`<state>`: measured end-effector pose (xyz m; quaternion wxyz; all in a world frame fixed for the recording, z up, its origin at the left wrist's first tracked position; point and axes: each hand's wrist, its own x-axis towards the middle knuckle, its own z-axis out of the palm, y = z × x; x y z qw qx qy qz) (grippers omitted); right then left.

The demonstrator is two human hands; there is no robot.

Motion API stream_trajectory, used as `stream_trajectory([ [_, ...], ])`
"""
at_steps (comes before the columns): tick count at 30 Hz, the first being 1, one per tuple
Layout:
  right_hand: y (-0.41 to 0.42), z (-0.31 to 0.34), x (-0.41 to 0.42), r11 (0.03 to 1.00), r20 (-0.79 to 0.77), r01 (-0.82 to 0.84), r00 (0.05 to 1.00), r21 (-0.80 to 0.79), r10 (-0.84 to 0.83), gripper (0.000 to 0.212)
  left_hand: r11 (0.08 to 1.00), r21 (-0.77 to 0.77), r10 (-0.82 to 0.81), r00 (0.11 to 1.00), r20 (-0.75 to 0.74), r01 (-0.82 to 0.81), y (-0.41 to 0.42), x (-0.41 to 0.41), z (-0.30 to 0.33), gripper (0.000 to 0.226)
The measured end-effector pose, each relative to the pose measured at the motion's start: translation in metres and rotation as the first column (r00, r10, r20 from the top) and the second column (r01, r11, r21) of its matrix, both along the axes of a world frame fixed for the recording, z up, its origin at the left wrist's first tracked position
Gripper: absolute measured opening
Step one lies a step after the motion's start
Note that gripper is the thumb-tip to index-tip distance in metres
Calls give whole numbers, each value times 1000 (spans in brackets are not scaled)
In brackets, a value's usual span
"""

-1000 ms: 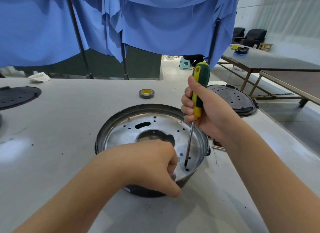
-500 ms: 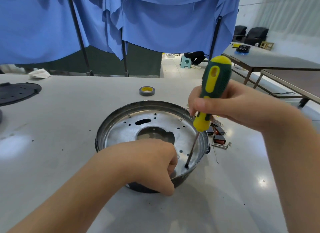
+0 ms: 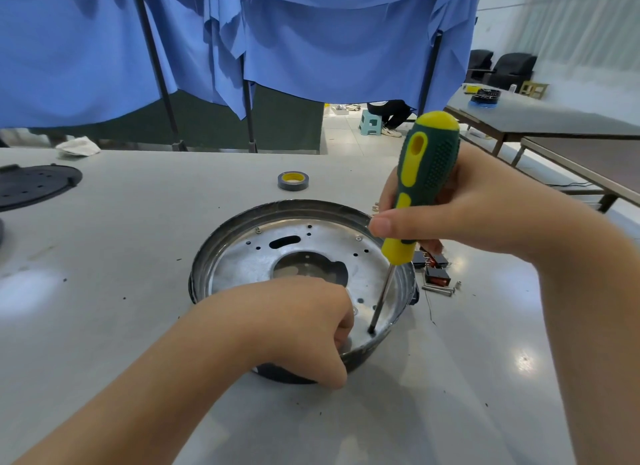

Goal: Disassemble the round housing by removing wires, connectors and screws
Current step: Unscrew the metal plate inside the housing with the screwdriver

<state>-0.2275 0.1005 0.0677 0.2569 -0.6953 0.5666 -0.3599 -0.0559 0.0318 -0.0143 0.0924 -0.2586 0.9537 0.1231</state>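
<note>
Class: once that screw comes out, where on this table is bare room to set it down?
Bare table between the round housing and the black disc, and nearest the camera. Crowded right of the housing: loose parts and screws.

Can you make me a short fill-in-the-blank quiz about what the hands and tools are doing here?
1. The right hand grips a green and yellow ____.
2. Its tip presses down inside the round metal ____, near the close rim.
3. The left hand rests on the housing's ____ rim.
4. Beyond the housing on the table lies a roll of ____ with a yellow core.

Missing words: screwdriver; housing; near; tape
</note>
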Motion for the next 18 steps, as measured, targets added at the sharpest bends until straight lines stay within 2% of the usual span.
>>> stream_trajectory([
  [6, -4, -3, 0, 994, 13, 86, 996, -66, -85, 47, 1000, -2, -15, 1000, 6, 15, 1, 0, 2, 19],
  [12, -4, -2, -4, 952, 104, 222, 973, -209, -204, 46, 999, 6, -40, 999, 4, 40, 2, 1, 4, 17],
  [15, -7, -3, -6, 911, 232, 336, 931, -241, -282, 35, 999, 40, -27, 999, 31, 25, 0, 3, 5, 19],
  [18, -9, 0, -11, 896, 431, 390, 860, -211, -273, 32, 996, 84, 17, 999, 49, -21, -4, 7, 8, 30],
])
